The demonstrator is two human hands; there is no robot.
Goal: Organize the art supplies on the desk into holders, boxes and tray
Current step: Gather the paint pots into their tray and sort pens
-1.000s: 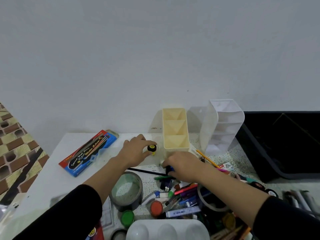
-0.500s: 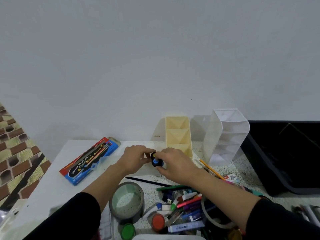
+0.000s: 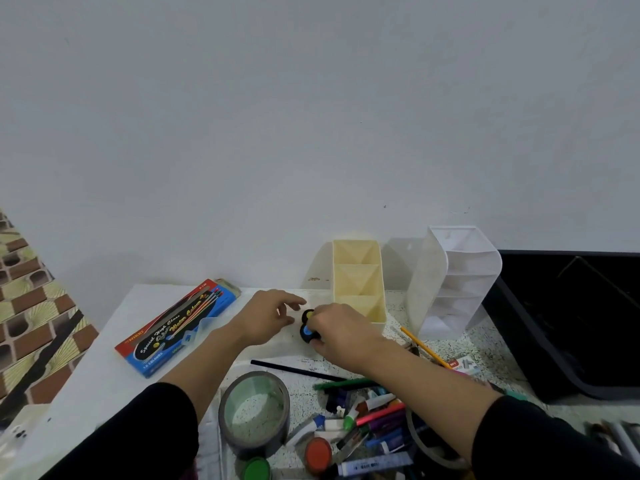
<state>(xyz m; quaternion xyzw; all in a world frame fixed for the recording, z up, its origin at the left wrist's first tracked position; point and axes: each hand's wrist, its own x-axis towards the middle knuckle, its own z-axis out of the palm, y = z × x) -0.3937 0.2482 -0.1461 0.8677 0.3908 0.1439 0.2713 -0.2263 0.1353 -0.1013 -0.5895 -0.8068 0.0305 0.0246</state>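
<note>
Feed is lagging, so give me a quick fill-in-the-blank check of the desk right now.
1. The right hand pinches a small pot with a ____ lid.
2. The cream holder has ____ compartments.
3. The paint box lies to the ____ of the pot.
4. The tray on the right is ____.

Missing words: blue; three; left; black.

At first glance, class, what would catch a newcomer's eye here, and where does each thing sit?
The right hand pinches a small black pot with a blue lid mid-desk, while the left hand hovers open beside a yellow-lidded pot. Just behind stands a cream holder, its compartments bare; a heap of pens and a roll of tape lie nearest the camera.
</note>
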